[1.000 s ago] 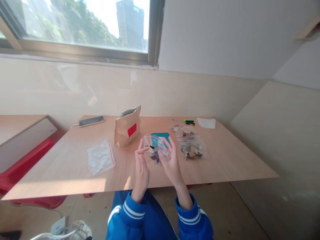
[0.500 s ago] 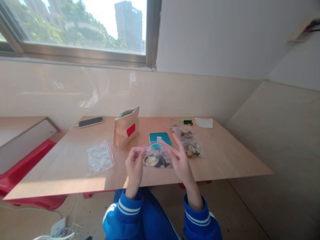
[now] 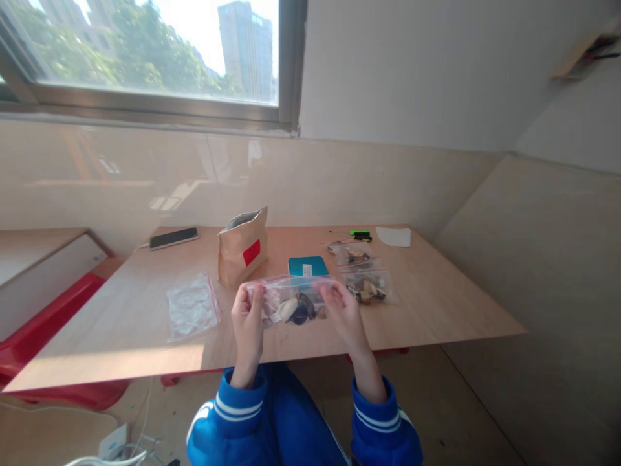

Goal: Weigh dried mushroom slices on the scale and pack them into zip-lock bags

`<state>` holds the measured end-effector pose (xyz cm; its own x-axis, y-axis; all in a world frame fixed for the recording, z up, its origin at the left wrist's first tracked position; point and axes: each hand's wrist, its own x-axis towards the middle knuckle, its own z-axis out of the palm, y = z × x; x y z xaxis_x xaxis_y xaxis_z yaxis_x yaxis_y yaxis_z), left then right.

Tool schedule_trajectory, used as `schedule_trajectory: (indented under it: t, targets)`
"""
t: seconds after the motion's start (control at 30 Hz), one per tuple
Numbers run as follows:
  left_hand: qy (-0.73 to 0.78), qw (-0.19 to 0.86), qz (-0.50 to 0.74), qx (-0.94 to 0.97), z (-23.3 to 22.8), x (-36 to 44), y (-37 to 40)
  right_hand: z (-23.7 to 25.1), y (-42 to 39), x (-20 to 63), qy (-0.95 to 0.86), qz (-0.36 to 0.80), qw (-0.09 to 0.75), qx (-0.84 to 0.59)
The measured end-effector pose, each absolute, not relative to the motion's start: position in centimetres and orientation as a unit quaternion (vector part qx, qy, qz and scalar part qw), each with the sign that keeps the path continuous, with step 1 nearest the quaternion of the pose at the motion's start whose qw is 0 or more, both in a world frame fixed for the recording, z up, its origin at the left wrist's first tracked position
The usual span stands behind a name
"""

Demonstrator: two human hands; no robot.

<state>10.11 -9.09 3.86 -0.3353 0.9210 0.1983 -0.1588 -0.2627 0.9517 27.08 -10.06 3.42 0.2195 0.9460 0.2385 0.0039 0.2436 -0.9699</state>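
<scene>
Between my hands hangs a clear zip-lock bag (image 3: pixel 294 307) with pale and dark dried pieces inside, its red-edged top stretched sideways. My left hand (image 3: pixel 248 320) pinches its upper left corner. The upper right end is pinched by my right hand (image 3: pixel 343 317). Just behind the bag lies a teal box (image 3: pixel 301 266) with a white label, partly covered by it. Two similar filled zip-lock bags (image 3: pixel 371 287) rest on the table to the right of my right hand. To the left of my left hand is a flat stack of clear bags (image 3: pixel 193 306).
An open brown paper pouch (image 3: pixel 237 252) with a red label stands behind my left hand. A phone (image 3: pixel 173 238) lies at the back left. Screwdrivers (image 3: pixel 359 233) and a white sheet (image 3: pixel 393 237) lie at the back right. The table's front edge (image 3: pixel 301 360) runs below my wrists.
My hands have moved apart, pulling the bag's top edge wider and straighter. My right fingers, spread before, now close on the bag's edge.
</scene>
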Motion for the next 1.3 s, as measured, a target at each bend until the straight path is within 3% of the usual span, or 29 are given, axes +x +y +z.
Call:
schedule_trajectory:
  t: [0.17, 0.3, 0.6, 0.93, 1.1, 1.3]
  targets:
    - [0.417, 0.447, 0.679, 0.406, 3.2, 10.6, -9.2, 3.4, -10.5, 27.1, -0.406, 0.352, 0.674, -0.507]
    - [0.425, 0.444, 0.681, 0.398, 3.1, 11.1, -9.6, 3.2, -11.3, 27.7, -0.426, 0.342, 0.659, -0.517]
    - [0.468, 0.386, 0.672, 0.425, 3.9, 11.3, -10.2, 3.3, -11.9, 28.0, -0.419, 0.309, 0.655, -0.548]
    - [0.501, 0.245, 0.677, 0.480, 4.8, 11.2, -9.1, 6.3, -11.4, 30.0, -0.472, 0.329, 0.621, -0.532]
    - [0.470, 0.244, 0.680, 0.506, 5.9, 10.9, -8.6, 7.6, -10.5, 30.3, -0.483, 0.347, 0.621, -0.510]
    - [0.480, 0.250, 0.696, 0.472, 5.6, 11.2, -8.8, 5.7, -10.6, 29.2, -0.446, 0.332, 0.658, -0.508]
